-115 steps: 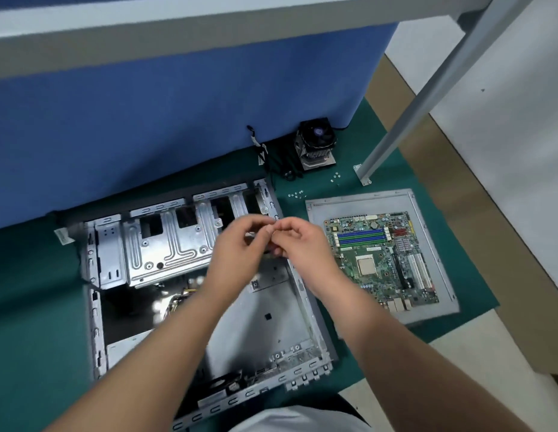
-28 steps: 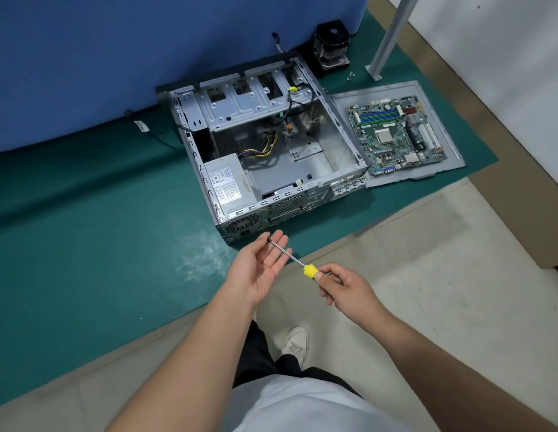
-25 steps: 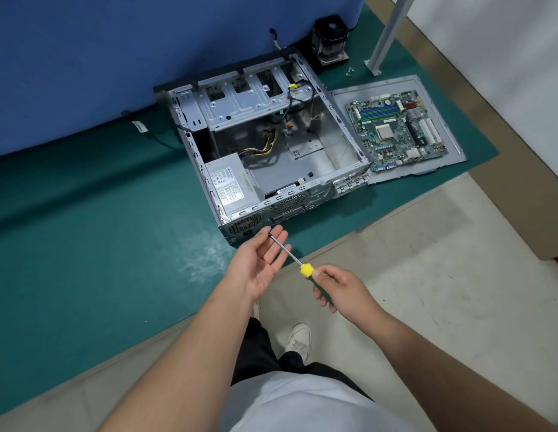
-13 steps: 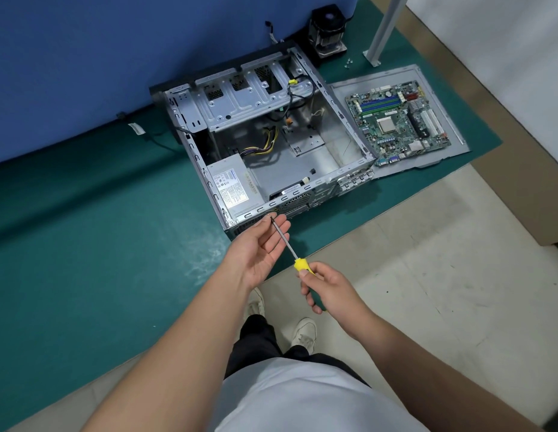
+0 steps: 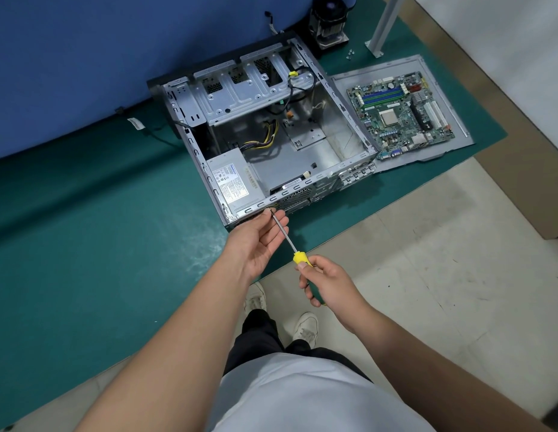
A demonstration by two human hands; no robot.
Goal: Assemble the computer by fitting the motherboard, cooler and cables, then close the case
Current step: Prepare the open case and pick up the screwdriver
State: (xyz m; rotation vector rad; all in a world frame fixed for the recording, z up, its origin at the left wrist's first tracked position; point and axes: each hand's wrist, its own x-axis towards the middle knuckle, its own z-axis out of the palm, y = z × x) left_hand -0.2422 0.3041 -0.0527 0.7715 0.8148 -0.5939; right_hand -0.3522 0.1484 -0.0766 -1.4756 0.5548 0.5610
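An open grey computer case [image 5: 302,157] lies on its side on a green mat [image 5: 84,229], with a power supply [image 5: 232,180] and loose cables inside. The green motherboard [image 5: 399,110] rests on the grey side panel [image 5: 458,120] to the case's right. The black cooler [image 5: 329,21] stands beyond the case by the blue wall. My right hand [image 5: 329,283] grips the yellow and green handle of a screwdriver [image 5: 288,241]. My left hand [image 5: 259,241] is palm up with its fingertips pinching the shaft near the tip, close to the case's near rim.
A white post [image 5: 385,24] stands on the mat beside the cooler, with small screws [image 5: 351,54] next to its foot. A blue partition [image 5: 115,51] backs the mat. Bare floor [image 5: 427,260] lies to the right, brown cardboard [image 5: 536,182] beyond it. My shoes [image 5: 305,327] are below.
I have stood back from the case since the oldest frame and now hold a screwdriver. Over the last second both hands carried it up toward the case's near rim.
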